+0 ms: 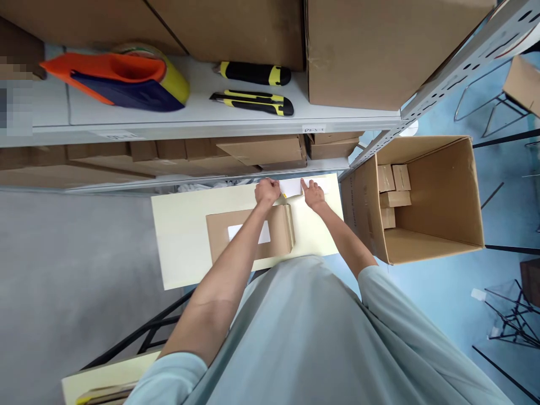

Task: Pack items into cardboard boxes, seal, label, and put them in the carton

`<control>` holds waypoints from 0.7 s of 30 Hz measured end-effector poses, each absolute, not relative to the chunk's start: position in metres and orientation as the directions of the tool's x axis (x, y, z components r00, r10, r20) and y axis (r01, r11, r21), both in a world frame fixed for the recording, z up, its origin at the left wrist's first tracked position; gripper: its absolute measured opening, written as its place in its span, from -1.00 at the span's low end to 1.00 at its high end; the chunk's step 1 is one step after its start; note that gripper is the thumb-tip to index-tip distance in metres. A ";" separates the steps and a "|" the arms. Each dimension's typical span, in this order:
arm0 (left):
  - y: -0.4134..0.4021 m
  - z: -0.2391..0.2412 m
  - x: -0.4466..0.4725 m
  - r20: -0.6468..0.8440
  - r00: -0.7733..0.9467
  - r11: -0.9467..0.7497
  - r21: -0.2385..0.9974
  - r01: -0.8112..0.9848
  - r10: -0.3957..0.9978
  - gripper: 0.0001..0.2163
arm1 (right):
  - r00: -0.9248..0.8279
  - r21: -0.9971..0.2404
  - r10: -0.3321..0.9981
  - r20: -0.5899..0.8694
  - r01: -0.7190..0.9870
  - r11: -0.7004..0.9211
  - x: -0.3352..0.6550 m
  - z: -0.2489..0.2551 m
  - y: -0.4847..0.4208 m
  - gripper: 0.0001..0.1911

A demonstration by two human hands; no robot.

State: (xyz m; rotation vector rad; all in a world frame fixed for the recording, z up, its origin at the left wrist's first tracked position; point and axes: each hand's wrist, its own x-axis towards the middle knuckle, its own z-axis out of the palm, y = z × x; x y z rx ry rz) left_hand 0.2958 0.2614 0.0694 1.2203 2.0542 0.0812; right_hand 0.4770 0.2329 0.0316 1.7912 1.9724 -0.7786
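A white paper strip (291, 187) lies along the far edge of a pale cream board (181, 236). My left hand (268, 191) is closed at the strip's left end, with its fingertips pinching the paper; a small yellow bit shows beside them. Resting on the strip further right is my right hand (313, 193), fingers stretched out and the index fingertip pressed on the paper. Nearer to me, a flat stack of brown cardboard (280, 230) lies on the board, with a white label (264, 233) on top. My left forearm hides part of the stack and label.
A shelf (194, 118) ahead carries an orange-and-blue tape dispenser (122, 79), two yellow-black box cutters (255, 73) and large cartons (354, 56). More cardboard boxes (177, 152) fill the level below. At right, an open carton (439, 197) holds several small boxes (395, 198).
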 end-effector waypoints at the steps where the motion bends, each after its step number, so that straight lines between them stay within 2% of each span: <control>1: 0.260 0.071 0.296 -0.553 -0.284 0.546 0.394 0.740 0.784 -0.80 | -0.127 -0.158 0.783 -0.609 0.987 0.037 0.477 0.032 0.233 -0.17; 7: 0.249 0.087 0.294 -0.522 -0.302 0.532 0.373 0.760 0.798 -0.78 | -0.111 -0.174 0.770 -0.629 0.985 0.000 0.477 0.036 0.233 -0.14; 10: 0.240 0.102 0.290 -0.473 -0.296 0.503 0.408 0.762 0.830 -0.79 | -0.111 -0.181 0.760 -0.640 0.983 -0.009 0.479 0.039 0.232 -0.12; 14: 0.222 0.130 0.275 -0.364 -0.286 0.454 0.561 0.692 0.886 -0.80 | -0.115 -0.195 0.752 -0.649 0.981 -0.018 0.481 0.047 0.234 -0.10; 18: 0.186 0.161 0.244 -0.422 -0.104 0.424 0.798 0.428 0.901 -0.67 | -0.127 -0.225 0.765 -0.631 0.974 -0.024 0.485 0.066 0.231 -0.23; 20: 0.162 0.175 0.227 -0.416 0.008 0.392 0.865 0.314 0.910 -0.55 | -0.130 -0.322 0.810 -0.572 0.944 -0.076 0.487 0.079 0.221 -0.35; 21: 0.150 0.181 0.220 -0.409 0.046 0.381 0.880 0.282 0.911 -0.50 | -0.129 -0.433 0.848 -0.514 0.892 -0.127 0.487 0.087 0.212 -0.40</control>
